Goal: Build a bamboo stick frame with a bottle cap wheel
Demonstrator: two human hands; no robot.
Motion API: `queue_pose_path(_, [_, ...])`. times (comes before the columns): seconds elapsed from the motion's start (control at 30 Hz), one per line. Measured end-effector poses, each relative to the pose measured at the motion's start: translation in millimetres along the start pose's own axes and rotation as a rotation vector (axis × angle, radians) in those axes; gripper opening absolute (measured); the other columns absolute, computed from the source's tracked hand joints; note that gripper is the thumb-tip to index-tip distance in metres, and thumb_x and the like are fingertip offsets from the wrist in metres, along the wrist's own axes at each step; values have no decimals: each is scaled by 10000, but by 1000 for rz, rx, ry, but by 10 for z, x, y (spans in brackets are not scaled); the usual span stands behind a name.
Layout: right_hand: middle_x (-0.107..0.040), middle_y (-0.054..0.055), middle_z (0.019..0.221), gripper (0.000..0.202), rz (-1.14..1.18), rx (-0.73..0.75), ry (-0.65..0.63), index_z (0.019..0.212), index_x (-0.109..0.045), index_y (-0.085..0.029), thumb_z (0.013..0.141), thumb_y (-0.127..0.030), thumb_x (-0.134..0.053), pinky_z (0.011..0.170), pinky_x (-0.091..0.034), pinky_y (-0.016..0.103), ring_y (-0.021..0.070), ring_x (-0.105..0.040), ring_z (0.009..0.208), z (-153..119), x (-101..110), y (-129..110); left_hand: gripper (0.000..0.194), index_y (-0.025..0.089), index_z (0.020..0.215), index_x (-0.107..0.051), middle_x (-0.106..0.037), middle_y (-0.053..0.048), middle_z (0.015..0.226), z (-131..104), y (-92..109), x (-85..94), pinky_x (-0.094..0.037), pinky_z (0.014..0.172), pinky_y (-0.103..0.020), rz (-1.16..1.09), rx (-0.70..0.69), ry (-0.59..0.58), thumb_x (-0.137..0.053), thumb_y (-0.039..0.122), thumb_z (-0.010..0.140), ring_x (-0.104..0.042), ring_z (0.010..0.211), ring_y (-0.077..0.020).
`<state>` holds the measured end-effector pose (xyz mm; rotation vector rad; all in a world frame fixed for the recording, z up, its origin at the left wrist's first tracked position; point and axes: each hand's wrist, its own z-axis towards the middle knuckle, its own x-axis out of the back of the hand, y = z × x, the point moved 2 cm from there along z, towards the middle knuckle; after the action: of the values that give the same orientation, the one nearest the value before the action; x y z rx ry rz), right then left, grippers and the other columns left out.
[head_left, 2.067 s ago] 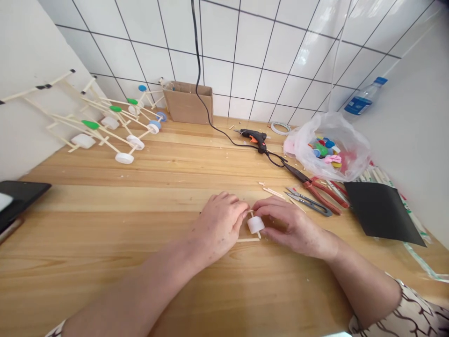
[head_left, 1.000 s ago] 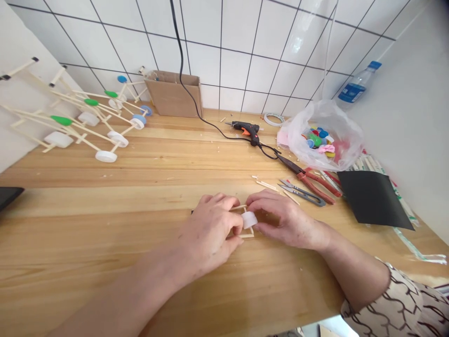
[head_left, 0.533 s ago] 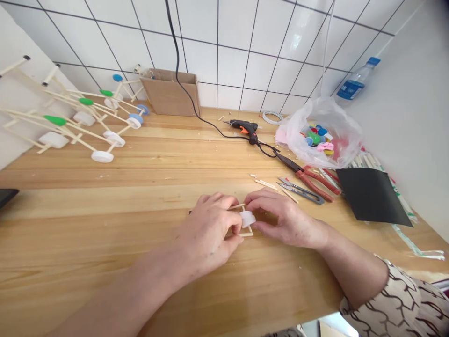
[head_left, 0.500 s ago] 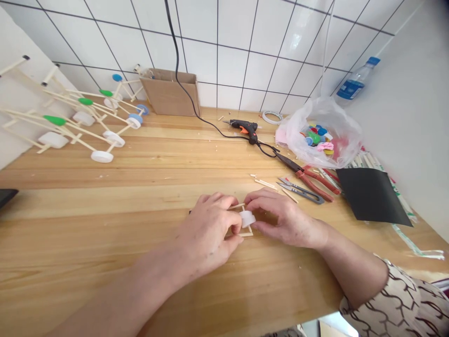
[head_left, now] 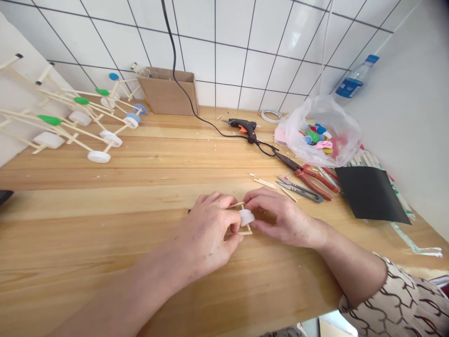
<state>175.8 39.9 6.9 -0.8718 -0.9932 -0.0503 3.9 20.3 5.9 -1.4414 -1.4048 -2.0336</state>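
Observation:
A small frame of thin wooden sticks (head_left: pixel 246 233) lies on the wooden table in front of me, partly covered by my hands. A white bottle cap (head_left: pixel 247 217) sits on the crosspiece at its right end, like a wheel. My left hand (head_left: pixel 218 224) is curled over the frame, its fingers closed on the sticks and its bent index finger beside the cap. From the right, my right hand (head_left: pixel 280 215) pinches about the cap, thumb against its near right edge and fingertips by the frame's far corner. The left part of the frame is hidden under my left hand.
Several stick models with cap wheels (head_left: pixel 99 156) stand at the left. Behind are a cardboard box (head_left: pixel 168 93) and a black glue gun (head_left: pixel 242 127). At the right lie pliers (head_left: pixel 312 180), thread snips (head_left: pixel 303 191), a black sheet (head_left: pixel 372 194) and a bag of caps (head_left: pixel 294 135).
The view has shifted slightly. Both hands keep the same hold on the frame and cap, with hardly any visible movement.

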Motion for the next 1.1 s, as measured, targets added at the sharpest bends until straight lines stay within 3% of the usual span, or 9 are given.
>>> queue_pose_path(1.1, [-610,107,978,157,-9,-9,-7,916,-572,-165,785,-80,-581,831,-500,375,204,-577,924,-1,-5,-9,181,181,572,-570,-620,-43,926,13,3,6,-431,819,-414,6,1,-24,-647,153,734,-545,934,-237])
